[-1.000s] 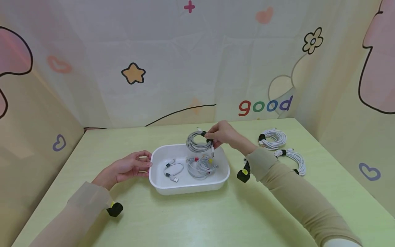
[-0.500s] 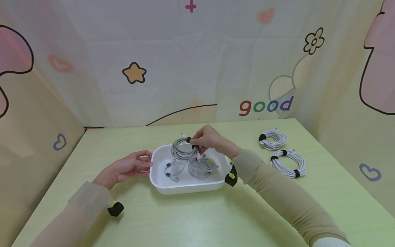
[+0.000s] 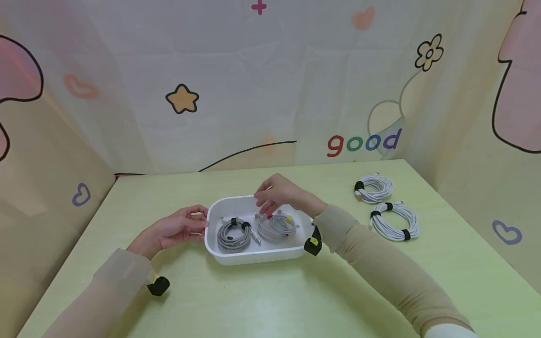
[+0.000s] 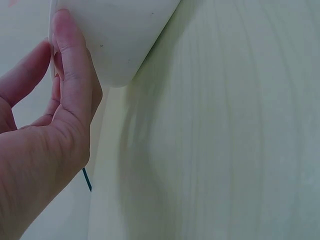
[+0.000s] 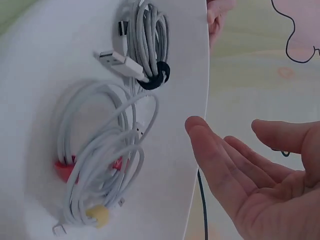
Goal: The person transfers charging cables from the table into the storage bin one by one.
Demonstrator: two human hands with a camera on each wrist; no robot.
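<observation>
My left hand (image 3: pixel 181 227) holds the left end of a white plastic tub (image 3: pixel 259 257). In the left wrist view the thumb (image 4: pixel 30 70) lies at the rim and the forefinger against the outer wall. Over the tub's back rim hovers my right hand (image 3: pixel 279 192), its fingers apart and holding nothing. A grey coiled USB cable (image 3: pixel 234 241) with black straps lies in the tub's left half. Beside it, on the right, are white coiled cables (image 5: pixel 100 150) with red and yellow ties. The small white cable seen before is hidden under the grey coil.
Two white coiled cables, the farther one (image 3: pixel 376 188) and the nearer one (image 3: pixel 395 221), both black-strapped, lie on the table (image 3: pixel 253 300) to the right. A printed curtain (image 3: pixel 253 94) stands behind the table and at both sides.
My right hand carried the grey coiled cable left, set it down in the tub's left half and let go. The left hand stayed at the rim.
</observation>
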